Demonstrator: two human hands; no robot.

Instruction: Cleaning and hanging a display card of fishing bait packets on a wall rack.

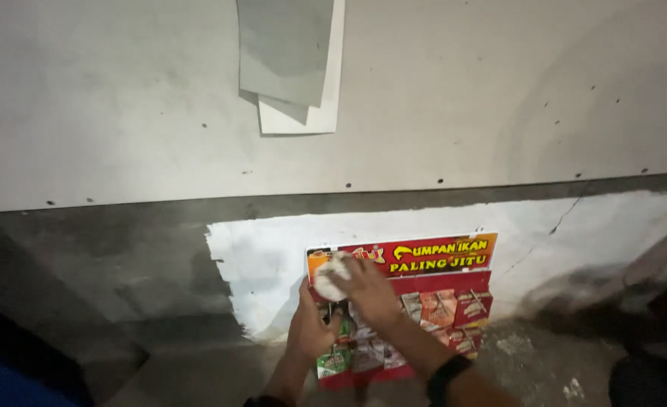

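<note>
A red display card (454,285) with rows of small packets leans against the wall, low in the head view. My left hand (310,325) grips its left edge. My right hand (369,290) presses a crumpled white cloth (328,277) against the card's upper left corner, near its yellow and red header. A dark band is on my right wrist.
The grey wall (122,113) has a white painted patch (273,264) behind the card. Two sheets of paper (296,68) hang higher up. A rough concrete floor (544,354) lies to the right, with something blue (2,380) at the bottom left.
</note>
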